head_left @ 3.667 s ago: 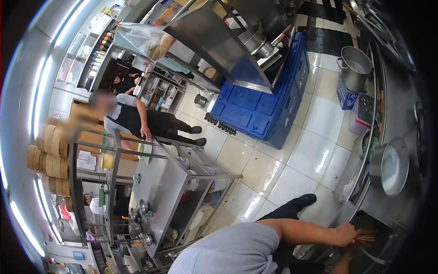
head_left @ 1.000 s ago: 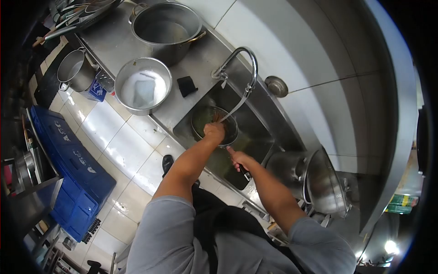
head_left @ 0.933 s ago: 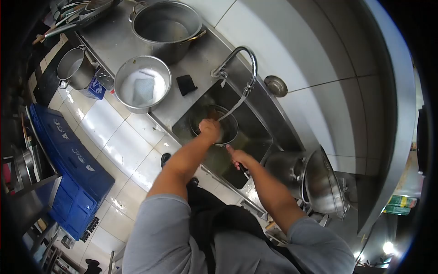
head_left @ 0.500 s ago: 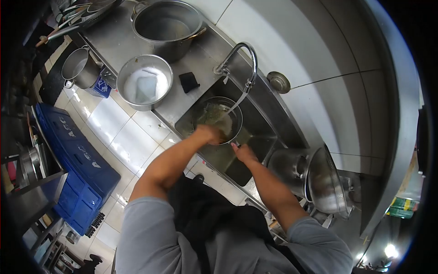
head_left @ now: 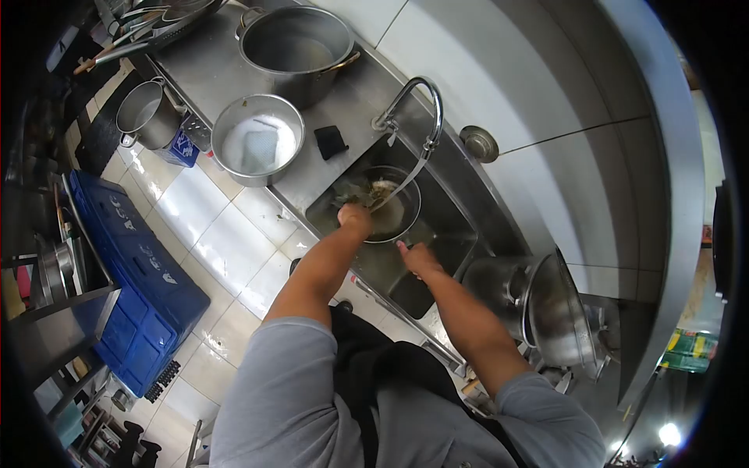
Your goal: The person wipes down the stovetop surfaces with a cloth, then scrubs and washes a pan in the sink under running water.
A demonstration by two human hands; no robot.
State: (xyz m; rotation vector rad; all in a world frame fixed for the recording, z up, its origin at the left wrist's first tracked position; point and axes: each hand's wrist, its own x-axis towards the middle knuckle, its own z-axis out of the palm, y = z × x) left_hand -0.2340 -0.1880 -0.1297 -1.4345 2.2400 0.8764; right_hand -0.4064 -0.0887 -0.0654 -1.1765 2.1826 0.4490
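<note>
Under the running faucet (head_left: 431,117), a round pan (head_left: 418,209) with murky water sits in the sink (head_left: 460,226). My left hand (head_left: 355,218) is closed at the pan's near left side, around a thin-stick brush that was clearer in earlier frames; splashing water and blur now hide most of it. My right hand (head_left: 422,260) is wrapped round the pan's handle, just outside the rim, with the thumb towards the pan. The stream falls inside the pan, beside my left hand.
A bowl with suds and a pad (head_left: 260,148), a black cloth (head_left: 331,142) and a large pot (head_left: 296,54) stand on the counter left of the sink. Big steel pots (head_left: 555,308) stand right. Blue bins (head_left: 140,288) are on the floor at left.
The view has turned from the room down to the sink. Lately my left hand has moved back and forth over the pan, and the water has turned cloudier. My right hand keeps its hold.
</note>
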